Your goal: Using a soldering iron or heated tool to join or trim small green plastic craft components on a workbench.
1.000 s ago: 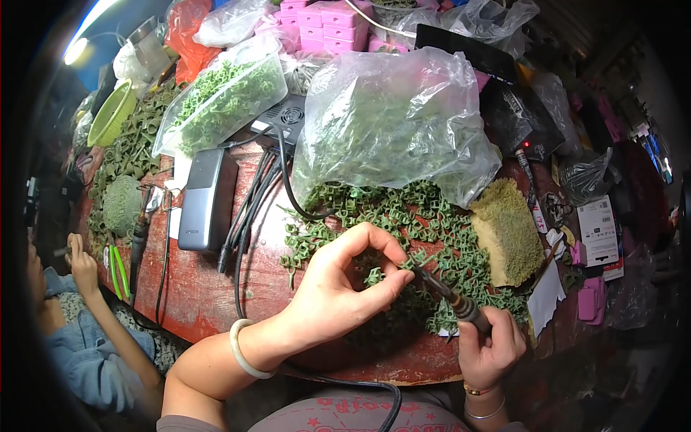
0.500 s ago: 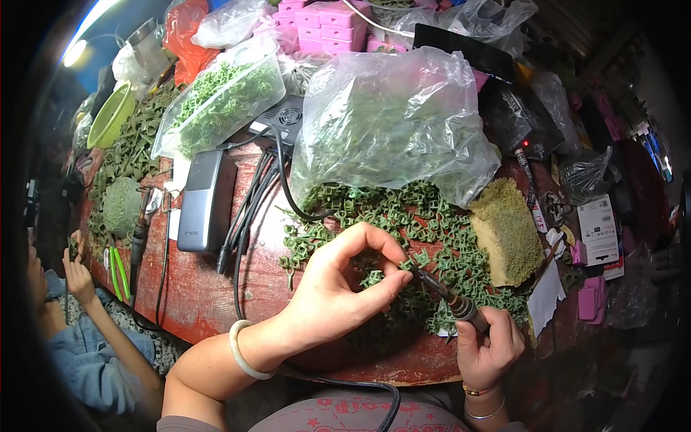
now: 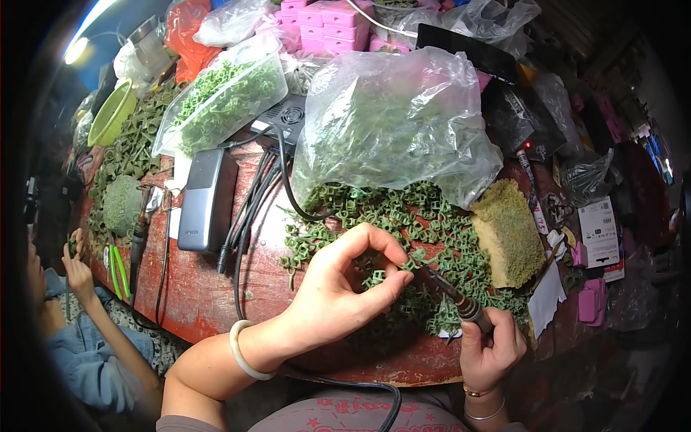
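Note:
Between the thumb and index finger of my left hand (image 3: pixel 338 291) is a small green plastic piece (image 3: pixel 410 263). My right hand (image 3: pixel 493 345) grips the handle of a soldering iron (image 3: pixel 468 309), its narrow end pointing up-left to that piece at my left fingertips; whether they touch is unclear. Many similar green pieces (image 3: pixel 389 205) lie loose under and behind my hands on the red, worn table (image 3: pixel 187 302). A yellowish sponge block (image 3: pixel 511 245), coated with greenish crumbs, sits right of them.
A large clear bag (image 3: pixel 389 122) and a tray of green pieces (image 3: pixel 216 93) lie behind. A grey power bank (image 3: pixel 201 201), black cables (image 3: pixel 252 201) and green tweezers (image 3: pixel 119 273) are left. Pink boxes (image 3: pixel 331 32) stand at the back. A co-worker's hand (image 3: pixel 79 277) shows at far left.
My hands and the soldering iron have shifted only very slightly. The co-worker's fingers at the far left have moved a little, with a small dark item now showing at them.

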Available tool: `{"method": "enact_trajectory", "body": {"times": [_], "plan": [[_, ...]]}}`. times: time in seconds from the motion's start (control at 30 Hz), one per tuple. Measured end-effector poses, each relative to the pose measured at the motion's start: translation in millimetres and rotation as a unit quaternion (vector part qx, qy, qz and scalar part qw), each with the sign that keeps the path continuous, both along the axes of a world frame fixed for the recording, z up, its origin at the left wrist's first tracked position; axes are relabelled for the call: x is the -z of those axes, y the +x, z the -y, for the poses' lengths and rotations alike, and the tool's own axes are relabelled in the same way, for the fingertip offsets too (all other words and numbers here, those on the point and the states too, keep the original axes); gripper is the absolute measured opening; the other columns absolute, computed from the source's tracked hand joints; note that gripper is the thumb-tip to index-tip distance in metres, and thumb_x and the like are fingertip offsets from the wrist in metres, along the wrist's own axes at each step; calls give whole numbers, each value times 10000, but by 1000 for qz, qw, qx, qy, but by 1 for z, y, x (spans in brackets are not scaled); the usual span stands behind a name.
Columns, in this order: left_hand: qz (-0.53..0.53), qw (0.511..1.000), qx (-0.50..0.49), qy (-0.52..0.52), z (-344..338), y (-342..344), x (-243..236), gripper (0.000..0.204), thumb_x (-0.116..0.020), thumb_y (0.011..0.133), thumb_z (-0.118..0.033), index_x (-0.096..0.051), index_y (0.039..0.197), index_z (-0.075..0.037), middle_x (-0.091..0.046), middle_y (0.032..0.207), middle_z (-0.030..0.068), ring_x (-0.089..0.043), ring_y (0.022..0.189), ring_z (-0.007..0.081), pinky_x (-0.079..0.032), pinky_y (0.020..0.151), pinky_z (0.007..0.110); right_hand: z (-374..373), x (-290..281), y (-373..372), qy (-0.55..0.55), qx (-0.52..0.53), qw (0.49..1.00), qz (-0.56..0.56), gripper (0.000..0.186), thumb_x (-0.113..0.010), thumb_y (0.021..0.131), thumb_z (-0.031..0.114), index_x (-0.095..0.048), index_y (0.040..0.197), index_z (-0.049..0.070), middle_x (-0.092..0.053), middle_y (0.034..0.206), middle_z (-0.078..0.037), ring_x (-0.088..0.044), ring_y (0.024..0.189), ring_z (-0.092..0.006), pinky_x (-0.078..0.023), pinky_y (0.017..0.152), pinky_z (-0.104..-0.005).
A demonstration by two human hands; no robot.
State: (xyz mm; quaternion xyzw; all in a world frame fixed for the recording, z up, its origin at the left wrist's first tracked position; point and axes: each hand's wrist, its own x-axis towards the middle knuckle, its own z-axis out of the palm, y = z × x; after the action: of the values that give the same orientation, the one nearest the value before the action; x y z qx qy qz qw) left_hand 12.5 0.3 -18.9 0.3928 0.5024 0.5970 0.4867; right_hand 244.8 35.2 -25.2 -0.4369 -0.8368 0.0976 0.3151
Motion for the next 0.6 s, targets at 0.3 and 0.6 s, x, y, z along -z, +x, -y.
{"method": "enact_trajectory", "body": {"times": [0.3,0.6], "plan": [[-28,999,22,-5,0,-3,2,203,-676,828,38,-539,968,-18,-530,1000,45,-565,824,75,-527,556,191,-1,-2,-3,-3,-10,1000,13,367,-747,818,335,-584,856,9,-530,656,-87,-537,531,-269,-420,466,-362],[-16,1000,-4,-3,0,0,0,160,-691,833,-34,-577,945,-39,-567,842,-18,-516,729,11,-391,539,157,-2,-1,-2,-6,-5,1000,16,358,-756,811,322,-580,852,13,-533,654,-88,-538,529,-272,-421,465,-363]]}}
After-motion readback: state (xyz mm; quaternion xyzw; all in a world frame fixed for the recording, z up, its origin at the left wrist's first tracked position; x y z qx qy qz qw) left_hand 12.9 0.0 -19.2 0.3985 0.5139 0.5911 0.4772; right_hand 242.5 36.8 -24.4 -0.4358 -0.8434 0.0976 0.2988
